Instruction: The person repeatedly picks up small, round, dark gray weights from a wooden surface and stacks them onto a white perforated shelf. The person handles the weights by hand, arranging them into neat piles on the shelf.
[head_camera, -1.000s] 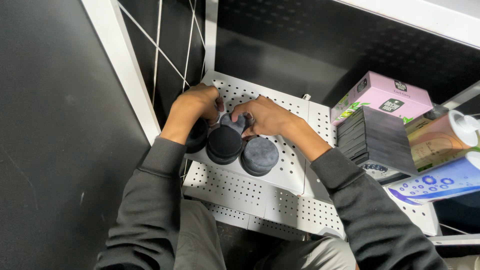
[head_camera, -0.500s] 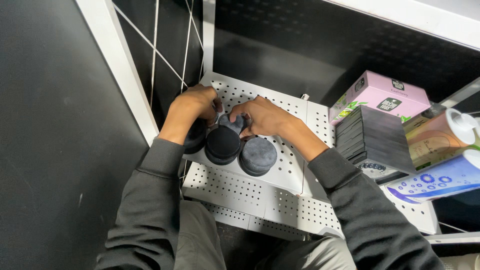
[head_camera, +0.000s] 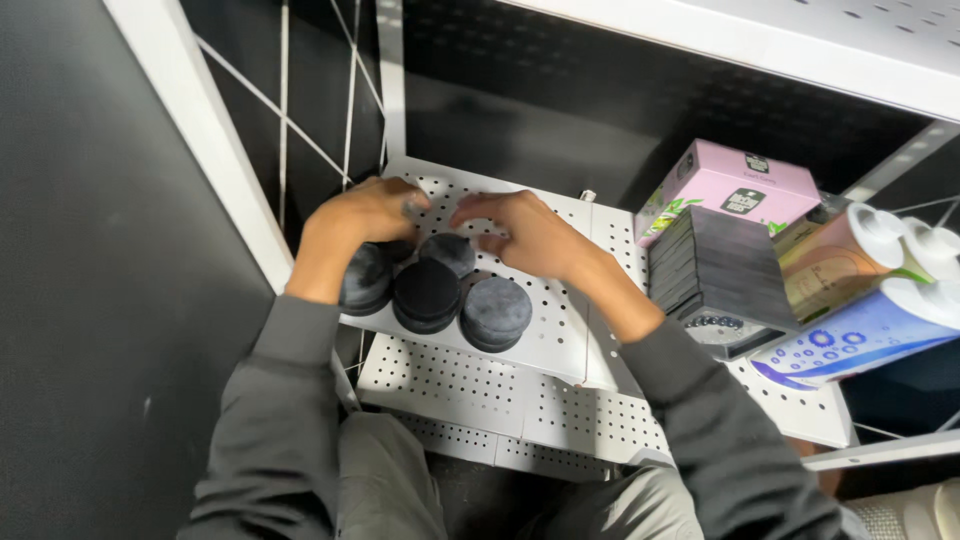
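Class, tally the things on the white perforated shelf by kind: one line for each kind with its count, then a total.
Round dark velvet boxes: 4 visible, clustered by both hands
Pink carton: 1
Stack of flat black boxes: 1 stack
Cylindrical containers lying on their sides: 2, one peach, one blue
Total: 8

White perforated metal shelf (head_camera: 520, 395), low in rack. 4 dark round velvet pads (head_camera: 428, 293) clustered at 9 o'clock. Pink box (head_camera: 728, 187), black stack (head_camera: 718, 265), 2 lying bottles (head_camera: 850, 300) at 3 o'clock.
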